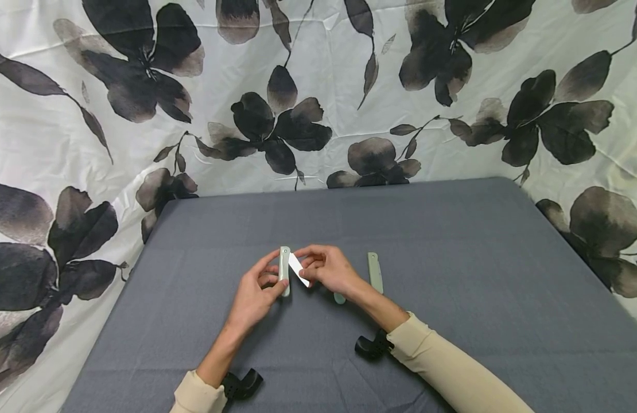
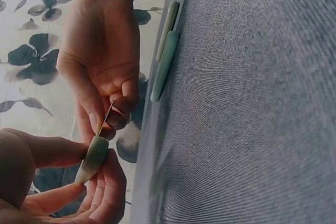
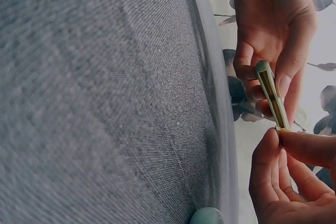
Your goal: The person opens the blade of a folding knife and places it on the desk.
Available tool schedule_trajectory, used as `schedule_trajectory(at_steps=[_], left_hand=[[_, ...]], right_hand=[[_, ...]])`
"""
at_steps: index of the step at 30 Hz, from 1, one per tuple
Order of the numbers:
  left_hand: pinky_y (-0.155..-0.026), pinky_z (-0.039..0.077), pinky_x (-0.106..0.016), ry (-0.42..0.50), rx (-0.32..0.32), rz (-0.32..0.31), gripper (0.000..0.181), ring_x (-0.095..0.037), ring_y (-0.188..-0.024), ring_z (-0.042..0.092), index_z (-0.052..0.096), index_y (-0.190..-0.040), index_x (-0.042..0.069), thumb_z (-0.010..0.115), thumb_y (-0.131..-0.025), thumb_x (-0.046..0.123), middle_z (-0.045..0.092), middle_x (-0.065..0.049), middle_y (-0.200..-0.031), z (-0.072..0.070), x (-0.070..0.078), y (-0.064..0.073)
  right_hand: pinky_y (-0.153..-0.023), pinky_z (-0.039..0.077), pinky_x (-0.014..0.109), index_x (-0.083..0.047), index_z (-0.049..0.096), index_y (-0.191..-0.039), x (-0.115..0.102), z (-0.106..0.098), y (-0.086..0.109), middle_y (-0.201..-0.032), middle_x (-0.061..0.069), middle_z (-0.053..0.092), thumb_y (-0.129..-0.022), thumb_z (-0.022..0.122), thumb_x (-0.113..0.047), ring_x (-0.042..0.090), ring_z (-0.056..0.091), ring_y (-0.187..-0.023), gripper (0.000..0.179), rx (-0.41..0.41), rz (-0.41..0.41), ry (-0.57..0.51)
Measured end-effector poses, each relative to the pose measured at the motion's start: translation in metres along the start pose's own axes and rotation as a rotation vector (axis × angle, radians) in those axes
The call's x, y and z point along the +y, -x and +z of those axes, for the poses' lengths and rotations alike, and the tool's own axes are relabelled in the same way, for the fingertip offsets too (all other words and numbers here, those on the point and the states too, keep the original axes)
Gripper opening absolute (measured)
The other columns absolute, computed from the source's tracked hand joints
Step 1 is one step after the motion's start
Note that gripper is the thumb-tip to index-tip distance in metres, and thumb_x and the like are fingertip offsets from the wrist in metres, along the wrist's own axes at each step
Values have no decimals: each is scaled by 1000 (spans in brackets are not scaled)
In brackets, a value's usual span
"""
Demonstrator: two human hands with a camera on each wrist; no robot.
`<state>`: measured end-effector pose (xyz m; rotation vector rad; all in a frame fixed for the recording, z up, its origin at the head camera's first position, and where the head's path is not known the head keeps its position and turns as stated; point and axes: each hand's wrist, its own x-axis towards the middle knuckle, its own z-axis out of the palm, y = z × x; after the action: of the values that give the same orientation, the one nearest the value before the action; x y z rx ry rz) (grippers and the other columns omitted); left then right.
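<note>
My left hand [image 1: 252, 297] holds the pale green handle [image 1: 284, 271] of a folding knife upright above the grey table, thumb on one side and fingers on the other. The blade [image 1: 298, 269] is swung partly out of the handle. My right hand [image 1: 330, 271] pinches it between thumb and fingers. Seen from the right wrist, the handle's slot [image 3: 269, 85] faces the camera, while most of the blade is hidden by the right fingers. In the left wrist view, the blade [image 2: 107, 114] shows edge-on as a thin line.
Two more pale green folding knives lie on the grey cloth: one [image 1: 375, 272] beyond my right wrist, the other [image 1: 340, 298] mostly hidden under it. Black wrist mounts [image 1: 371, 346] sit at both cuffs. A floral curtain [image 1: 318, 86] hangs behind the table's far edge.
</note>
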<state>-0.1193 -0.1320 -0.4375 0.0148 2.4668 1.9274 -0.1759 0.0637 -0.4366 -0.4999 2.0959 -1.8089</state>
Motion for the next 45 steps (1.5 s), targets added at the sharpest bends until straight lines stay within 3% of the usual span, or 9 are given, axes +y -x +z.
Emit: schedule_trajectory(at_steps=[20,31,45], left_hand=[[-66,49,-20,-10,-19,-7,67,-10,-84,63,53,-152,10,70,-90,-7,64,-22,-118,1,0,1],[-63,48,-20,-37,-34,-4,68,-11,-85,64,53,-153,11,71,-90,-6,64,-22,-120,0,2,0],[-63,48,-20,-29,-64,-10,68,-9,-84,63,52,-153,9,69,-90,-9,62,-24,-119,1,1,2]], right_hand=[[-69,58,40,0,67,-132,2,-6,2,-95,14,70,-89,69,5,14,65,-68,44,-20,15,-11],[-72,59,43,-2,69,-132,1,-13,2,-96,15,70,-89,66,6,13,65,-70,44,-31,1,32],[-69,57,39,-3,69,-133,5,-20,5,-98,18,71,-91,66,3,14,65,-71,42,-58,-27,82]])
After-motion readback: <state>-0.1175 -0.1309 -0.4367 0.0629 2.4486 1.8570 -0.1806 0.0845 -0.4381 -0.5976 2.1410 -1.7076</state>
